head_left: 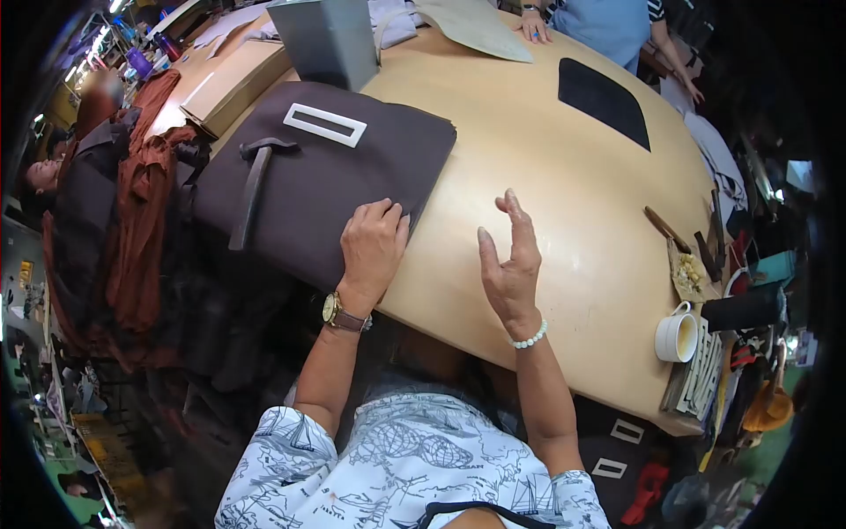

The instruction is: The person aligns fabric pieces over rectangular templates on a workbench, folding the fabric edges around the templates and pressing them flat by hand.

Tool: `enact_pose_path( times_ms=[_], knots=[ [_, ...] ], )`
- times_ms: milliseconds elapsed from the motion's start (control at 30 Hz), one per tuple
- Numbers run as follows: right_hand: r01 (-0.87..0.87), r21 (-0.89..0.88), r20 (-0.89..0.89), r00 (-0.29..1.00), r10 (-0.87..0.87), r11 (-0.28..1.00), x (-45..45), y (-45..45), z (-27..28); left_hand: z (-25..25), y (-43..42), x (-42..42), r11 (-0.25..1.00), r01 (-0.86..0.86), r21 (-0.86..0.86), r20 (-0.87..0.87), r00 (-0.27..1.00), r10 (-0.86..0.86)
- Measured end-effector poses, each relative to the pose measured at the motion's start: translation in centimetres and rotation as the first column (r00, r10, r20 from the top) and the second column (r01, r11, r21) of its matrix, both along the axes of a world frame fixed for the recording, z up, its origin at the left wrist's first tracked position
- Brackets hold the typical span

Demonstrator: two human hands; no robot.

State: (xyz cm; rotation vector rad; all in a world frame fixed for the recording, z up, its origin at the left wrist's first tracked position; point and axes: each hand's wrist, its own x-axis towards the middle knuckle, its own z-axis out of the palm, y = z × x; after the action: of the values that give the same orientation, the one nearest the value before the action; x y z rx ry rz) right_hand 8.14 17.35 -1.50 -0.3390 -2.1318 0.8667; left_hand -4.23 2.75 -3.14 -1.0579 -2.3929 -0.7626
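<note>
My left hand rests with curled fingers on the right edge of a stack of dark brown fabric; whether it pinches something there is hidden. Raised over the tan tabletop, my right hand has its thumb and fingers apart and holds nothing. On the dark fabric lie a hammer with its head toward the back and a white rectangular frame behind it.
Behind the fabric stands a grey metal box, beside a long cardboard box. A black panel lies at back right, near a co-worker's hand. A white cup stands at the right edge.
</note>
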Motion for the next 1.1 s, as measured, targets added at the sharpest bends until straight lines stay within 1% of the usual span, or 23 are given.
enact_pose_path(
  times_ms=[100, 233, 333, 433, 467, 533, 633, 667, 733, 767, 800, 833, 867, 900, 933, 1033, 1067, 1100],
  knots=[
    [-0.038, -0.05, 0.052, 0.998, 0.041, 0.998, -1.4, -0.4, 0.4, 0.7, 0.2, -0.2, 1.0, 0.007, -0.014, 0.006, 1.0, -0.007],
    [-0.063, -0.052, 0.025, 0.998, 0.064, 0.997, -2.9, -0.2, 0.3, 0.2, 0.6, -0.5, 0.995, -0.019, -0.095, -0.039, 0.999, 0.015],
    [-0.072, -0.077, 0.026, 0.997, 0.074, 0.994, -3.5, -0.6, 0.3, -0.3, 0.7, -0.8, 0.997, -0.028, -0.069, -0.068, 0.997, 0.024],
    [-0.091, -0.125, 0.039, 0.995, 0.096, 0.988, -4.3, -1.1, 0.3, 0.4, 0.4, -1.1, 0.998, 0.001, 0.061, -0.02, 1.0, 0.0],
    [-0.136, -0.243, 0.029, 0.989, 0.147, 0.961, -4.8, -1.5, 0.5, 0.5, 0.2, -1.3, 0.994, -0.017, 0.105, 0.026, 1.0, 0.014],
    [-0.218, -0.468, -0.01, 0.97, 0.242, 0.857, -6.0, -2.4, 1.0, 0.7, -0.1, -1.6, 0.981, -0.056, 0.186, 0.119, 0.992, 0.034],
    [-0.132, -0.464, 0.125, 0.969, 0.213, 0.876, -9.1, -3.7, 1.3, 0.6, -0.8, -2.0, 0.963, -0.079, 0.259, 0.259, 0.966, 0.009],
    [-0.067, -0.47, 0.314, 0.919, 0.238, 0.88, -9.7, -4.0, 2.8, 0.8, -1.2, -2.3, 0.961, -0.074, 0.265, 0.246, 0.969, 0.007],
    [-0.052, -0.367, 0.257, 0.954, 0.155, 0.929, -11.3, -4.1, 1.4, 1.5, -2.4, -3.5, 0.959, -0.068, 0.274, 0.218, 0.976, 0.007],
    [-0.039, -0.313, 0.224, 0.968, 0.113, 0.949, -12.0, -4.0, 0.0, 1.9, -3.7, -4.9, 0.97, -0.127, 0.206, 0.082, 0.99, 0.112],
    [-0.04, -0.159, 0.056, 0.997, 0.049, 0.986, -12.9, -3.7, -2.1, 2.2, -5.4, -6.8, 0.97, -0.193, 0.147, -0.061, 0.977, 0.203],
    [-0.046, -0.239, 0.081, 0.995, 0.067, 0.97, -12.8, -3.9, -1.6, 2.4, -7.1, -8.4, 0.948, -0.314, 0.053, -0.062, 0.947, 0.317],
    [-0.044, -0.318, 0.105, 0.991, 0.082, 0.947, -12.5, -4.1, -0.8, 2.4, -8.8, -10.3, 0.913, -0.404, -0.051, -0.113, 0.911, 0.396],
    [-0.039, -0.397, 0.128, 0.987, 0.097, 0.917, -12.2, -4.3, -0.3, 0.5, -10.5, -12.5, 0.86, -0.503, -0.091, -0.234, 0.85, 0.472],
    [-0.058, -0.395, 0.071, 0.993, 0.093, 0.917, -12.1, -4.5, -0.2, -0.7, -11.9, -14.8, 0.854, -0.489, -0.18, -0.035, 0.87, 0.491],
    [-0.091, -0.378, -0.077, 0.995, 0.067, 0.922, -11.4, -5.1, 0.0, 0.8, -12.8, -16.0, 0.851, -0.429, -0.304, -0.009, 0.894, 0.448],
    [-0.085, -0.365, -0.111, 0.993, 0.048, 0.927, -10.6, -5.3, 0.5, 1.2, -12.7, -16.0, 0.847, -0.442, -0.294, -0.003, 0.887, 0.462],
    [-0.077, -0.351, -0.144, 0.989, 0.028, 0.933, -9.5, -5.4, 1.2, 1.1, -12.8, -16.0, 0.855, -0.455, -0.249, -0.057, 0.888, 0.456]
  ],
)
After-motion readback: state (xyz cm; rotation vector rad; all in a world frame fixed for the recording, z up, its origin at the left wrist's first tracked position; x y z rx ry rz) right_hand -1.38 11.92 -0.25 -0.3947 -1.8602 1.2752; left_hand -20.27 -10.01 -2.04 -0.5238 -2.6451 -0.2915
